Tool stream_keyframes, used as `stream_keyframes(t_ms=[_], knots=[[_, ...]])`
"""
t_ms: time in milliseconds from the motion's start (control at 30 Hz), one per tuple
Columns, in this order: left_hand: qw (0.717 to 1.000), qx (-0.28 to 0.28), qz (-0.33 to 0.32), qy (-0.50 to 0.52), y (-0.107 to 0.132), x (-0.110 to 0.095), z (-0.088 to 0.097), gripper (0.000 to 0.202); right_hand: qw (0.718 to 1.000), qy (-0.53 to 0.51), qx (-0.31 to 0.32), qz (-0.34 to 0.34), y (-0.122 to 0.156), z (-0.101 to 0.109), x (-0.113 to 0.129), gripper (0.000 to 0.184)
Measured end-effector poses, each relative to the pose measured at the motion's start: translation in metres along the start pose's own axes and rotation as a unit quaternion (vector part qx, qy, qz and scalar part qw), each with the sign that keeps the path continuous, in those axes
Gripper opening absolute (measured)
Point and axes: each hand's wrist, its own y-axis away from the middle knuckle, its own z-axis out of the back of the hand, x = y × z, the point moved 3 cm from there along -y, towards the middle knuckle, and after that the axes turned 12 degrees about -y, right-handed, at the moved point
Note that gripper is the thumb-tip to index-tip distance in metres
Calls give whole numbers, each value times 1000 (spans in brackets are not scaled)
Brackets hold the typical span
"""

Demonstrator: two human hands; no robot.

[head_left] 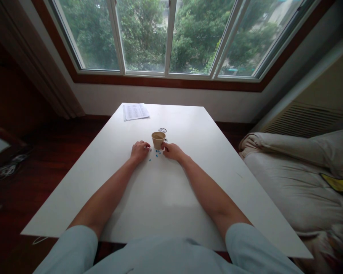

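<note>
Several small blue pieces (157, 153) lie on the smooth white tabletop (171, 198) between two hands: left hand (140, 149) loosely curled and empty, right hand (173, 151) touching a tan paper cup (158, 139). Printed sheet (135, 111) unreadable.

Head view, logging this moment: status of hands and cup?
Left hand and right hand rest on table. Cup upright between them. Blue bits scattered beside it.

Single head-worn view: looks forward and down from above the seated person's chest, along both forearms across the white table (188, 198) toward the window (171, 38). Hands and cup lie mid-frame, fairly distant; floor left, bedding right.
</note>
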Motion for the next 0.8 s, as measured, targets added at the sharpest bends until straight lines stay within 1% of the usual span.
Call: stream_keyframes(t_ms=[133, 233, 333, 533, 700, 800], knots=[[1000, 23, -7, -15, 1, -2, 1, 19, 999, 6, 54, 7, 0, -2, 2, 25], [999, 33, -24, -24, 2, -5, 3, 16, 998, 16, 62, 6, 0, -6, 9, 24], [998, 36, -51, -22, 4, -9, 3, 16, 998, 34, 49, 2, 0, -11, 17, 21], [997, 26, -75, -12, 4, -10, -3, 17, 998, 64, -7, -12, 1, -14, 27, 26], [997, 10, -77, 3, 3, -8, -7, 17, 999, 36, -28, -3, 1, -16, 30, 23], [997, -4, -73, 36, 3, -10, -6, 17, 999, 19, -49, 8, 1, -15, 30, 21]])
